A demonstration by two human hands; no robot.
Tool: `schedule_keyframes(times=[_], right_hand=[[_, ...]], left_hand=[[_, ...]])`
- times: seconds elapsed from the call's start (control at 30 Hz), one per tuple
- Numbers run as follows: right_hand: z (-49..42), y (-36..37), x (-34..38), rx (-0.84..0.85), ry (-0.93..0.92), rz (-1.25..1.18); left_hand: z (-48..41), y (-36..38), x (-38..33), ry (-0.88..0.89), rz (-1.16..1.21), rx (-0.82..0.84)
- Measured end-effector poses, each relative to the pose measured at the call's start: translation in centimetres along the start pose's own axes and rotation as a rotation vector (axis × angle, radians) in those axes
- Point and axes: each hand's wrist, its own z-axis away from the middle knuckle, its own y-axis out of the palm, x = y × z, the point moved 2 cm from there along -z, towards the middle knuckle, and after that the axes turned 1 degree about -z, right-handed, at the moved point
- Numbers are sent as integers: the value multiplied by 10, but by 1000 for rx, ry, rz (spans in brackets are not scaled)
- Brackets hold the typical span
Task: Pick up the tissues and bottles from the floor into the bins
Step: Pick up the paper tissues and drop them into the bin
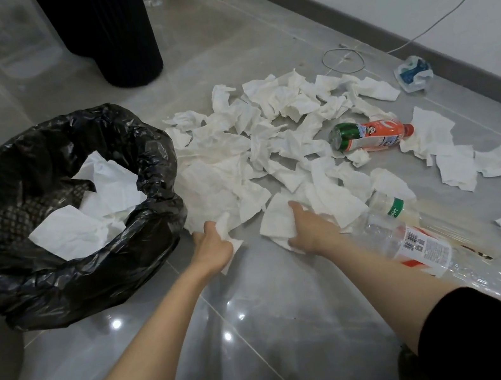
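- Your left hand (213,245): grips crumpled white paper tissue (224,226), beside black-bagged round bin (160,179).
- Your right hand (311,229): grips flat white tissue sheet (276,222) on grey tiled floor (279,302).
- Clear plastic bottle (419,243): lying beside right forearm.

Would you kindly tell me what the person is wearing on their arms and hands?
The left hand and right hand are bare: no gloves, rings or watch show. Both forearms are uncovered; a black sleeve begins above the right elbow.

Bare floor (264,314) open near centre, black-lined bin (98,283) blocking left, tissue pile (251,142) covering the middle, clear bottle (420,247) lying near right, black column (122,38) standing far
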Motion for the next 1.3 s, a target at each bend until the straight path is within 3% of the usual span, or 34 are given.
schedule_keyframes(times=[0.1, 0.2, 0.3, 0.37, 0.5, 0.63, 0.8, 0.93, 1.13, 1.3], right_hand=[[2, 5, 0, -47, -22, 90], [5, 1, 4, -253, -87, 46], [8, -15, 10, -427, -82, -314], [5, -30, 15, -456, -83, -604], [3, -62, 29, -262, -57, -1093], [20, -87, 40, -106, -39, -1367], [45, -113, 55, -233, -91, -1396], [68, -146, 81, -257, -173, -1475], [97, -160, 153, -138, -275, -1334], [107, -141, 220, 2, -337, -1369]], left_hand=[[2, 3, 0, -56, 52, 21], [-1, 3, 4, -83, 86, -25], [-5, -1, 9, -36, 95, -120], [-6, -4, 9, 9, 124, -151], [-3, -9, -2, 95, 233, -173], [16, -14, -24, 158, 357, -117], [53, -41, -56, 248, 558, -109], [78, -79, -76, 375, 557, -195], [107, -152, -66, 362, 496, -442], [116, -198, -29, 255, 455, -525]])
